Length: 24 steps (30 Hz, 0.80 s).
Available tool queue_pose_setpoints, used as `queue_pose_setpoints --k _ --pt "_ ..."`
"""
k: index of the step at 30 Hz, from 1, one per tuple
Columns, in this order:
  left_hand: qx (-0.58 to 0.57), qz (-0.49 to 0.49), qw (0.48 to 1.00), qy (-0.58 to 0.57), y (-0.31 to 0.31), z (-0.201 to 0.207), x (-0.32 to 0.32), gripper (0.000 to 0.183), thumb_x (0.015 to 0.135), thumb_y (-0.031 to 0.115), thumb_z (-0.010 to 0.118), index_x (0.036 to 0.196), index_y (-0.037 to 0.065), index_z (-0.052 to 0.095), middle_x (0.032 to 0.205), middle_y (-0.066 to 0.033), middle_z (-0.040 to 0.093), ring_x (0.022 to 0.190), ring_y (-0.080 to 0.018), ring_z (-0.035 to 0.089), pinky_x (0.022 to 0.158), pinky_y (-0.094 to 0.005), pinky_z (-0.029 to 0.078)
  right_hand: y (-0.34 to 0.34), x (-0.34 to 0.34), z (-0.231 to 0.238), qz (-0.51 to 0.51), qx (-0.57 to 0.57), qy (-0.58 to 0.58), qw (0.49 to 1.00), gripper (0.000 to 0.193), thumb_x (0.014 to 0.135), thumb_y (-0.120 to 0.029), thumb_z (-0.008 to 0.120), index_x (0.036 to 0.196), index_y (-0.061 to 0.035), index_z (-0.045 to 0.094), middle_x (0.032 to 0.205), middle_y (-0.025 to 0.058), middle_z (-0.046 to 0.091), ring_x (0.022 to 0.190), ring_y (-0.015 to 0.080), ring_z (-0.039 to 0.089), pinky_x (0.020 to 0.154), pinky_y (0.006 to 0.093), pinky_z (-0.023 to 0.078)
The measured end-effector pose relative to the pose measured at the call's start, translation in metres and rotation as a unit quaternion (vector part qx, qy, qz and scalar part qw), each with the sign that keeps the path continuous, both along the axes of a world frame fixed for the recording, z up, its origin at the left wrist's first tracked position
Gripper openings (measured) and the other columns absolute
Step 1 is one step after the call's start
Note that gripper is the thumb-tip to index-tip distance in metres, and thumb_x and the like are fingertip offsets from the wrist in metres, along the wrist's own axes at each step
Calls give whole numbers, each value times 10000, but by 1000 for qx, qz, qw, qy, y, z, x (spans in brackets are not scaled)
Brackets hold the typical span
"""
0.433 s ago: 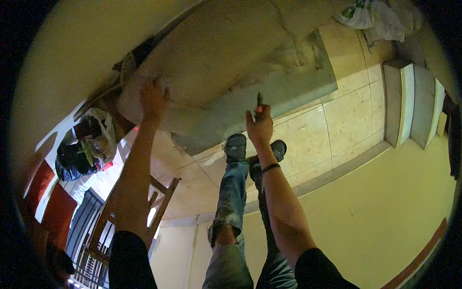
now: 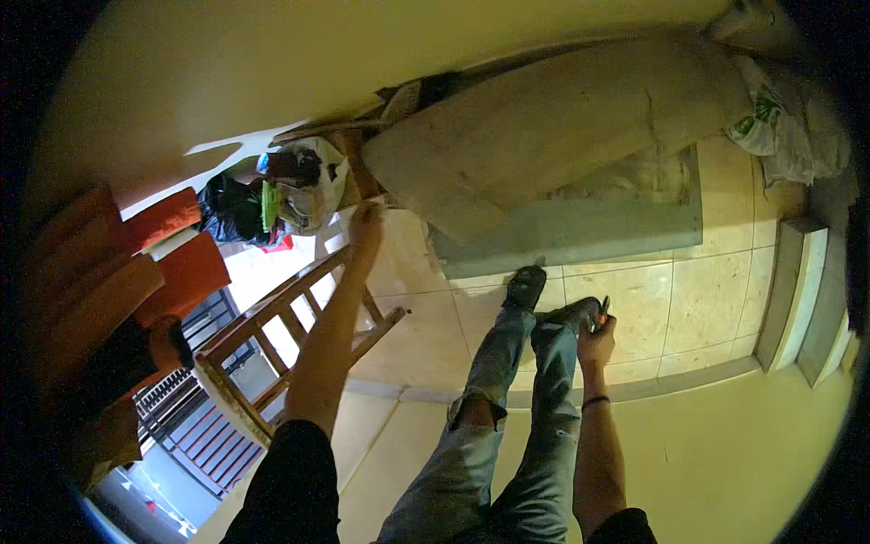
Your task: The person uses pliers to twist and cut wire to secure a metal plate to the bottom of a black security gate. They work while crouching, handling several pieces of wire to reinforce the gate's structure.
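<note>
My right hand [image 2: 595, 339] is closed around a small hand tool [image 2: 604, 314] with an orange-red handle and a dark tip, its exact kind unclear. It hovers low, just right of my right shoe [image 2: 575, 313]. My left arm reaches forward, and my left hand [image 2: 366, 227] is over the floor, by the left end of a large tan sheet [image 2: 544, 127]. Its fingers are dark and smeared, so their pose does not show. The sheet lies partly over a flat grey panel [image 2: 580, 227] on the tiled floor.
A slatted wooden frame, like a chair [image 2: 272, 317], stands under my left forearm. Beyond it are bags [image 2: 304, 186] and household items. Pale steps [image 2: 793, 295] rise at the right, with plastic bags [image 2: 775, 131] at the far right. A yellow wall [image 2: 707, 435] runs along the near side.
My view has swung left. My left hand has drawn back from above the tan sheet to its left end. My right hand has come back from the grey panel to beside my shoe, still holding the tool.
</note>
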State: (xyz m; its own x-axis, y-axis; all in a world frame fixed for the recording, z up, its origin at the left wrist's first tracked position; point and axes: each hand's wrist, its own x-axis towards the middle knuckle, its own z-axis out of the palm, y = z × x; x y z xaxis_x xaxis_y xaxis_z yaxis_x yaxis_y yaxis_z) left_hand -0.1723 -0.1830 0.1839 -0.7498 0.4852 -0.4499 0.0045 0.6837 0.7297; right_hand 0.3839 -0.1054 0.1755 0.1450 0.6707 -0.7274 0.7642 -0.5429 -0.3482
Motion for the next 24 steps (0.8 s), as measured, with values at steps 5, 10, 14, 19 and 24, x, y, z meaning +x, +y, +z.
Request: queue_pose_setpoints --k 5,10,14,19,24 --pt "94 215 930 -284 12 94 -8 191 955 284 604 837 141 556 745 4 555 624 -165 548 521 -301 489 -19 65 19 23 60 -71 995 469 856 -287 794 1183 -118 505 1055 201 730 947 455 704 788 520 544" --pt "248 201 857 -405 -4 181 11 277 982 347 579 852 105 608 738 -58 608 704 -252 653 689 -396 562 -33 63 62 49 28 -25 998 434 882 -252 803 1140 -90 495 1075 154 731 1000 384 716 857 473 552" --pt "288 248 809 -448 -18 225 80 324 1010 382 518 973 78 624 805 -96 628 730 -268 646 715 -421 554 -41 66 118 96 79 12 992 423 872 -211 814 1122 -81 499 893 135 717 807 348 722 712 429 563" --pt "370 279 721 -516 -129 302 222 311 1022 375 479 1013 90 602 846 -81 592 684 -220 550 608 -362 483 -33 35 242 119 32 180 976 351 911 -231 758 1113 -51 535 877 165 719 765 249 717 705 376 559" --pt "408 303 702 -500 -179 389 334 220 978 295 518 993 84 581 815 -43 545 692 -222 533 610 -364 463 -39 9 309 263 60 243 932 458 913 -403 754 1186 -87 564 906 220 725 898 450 715 735 513 564"
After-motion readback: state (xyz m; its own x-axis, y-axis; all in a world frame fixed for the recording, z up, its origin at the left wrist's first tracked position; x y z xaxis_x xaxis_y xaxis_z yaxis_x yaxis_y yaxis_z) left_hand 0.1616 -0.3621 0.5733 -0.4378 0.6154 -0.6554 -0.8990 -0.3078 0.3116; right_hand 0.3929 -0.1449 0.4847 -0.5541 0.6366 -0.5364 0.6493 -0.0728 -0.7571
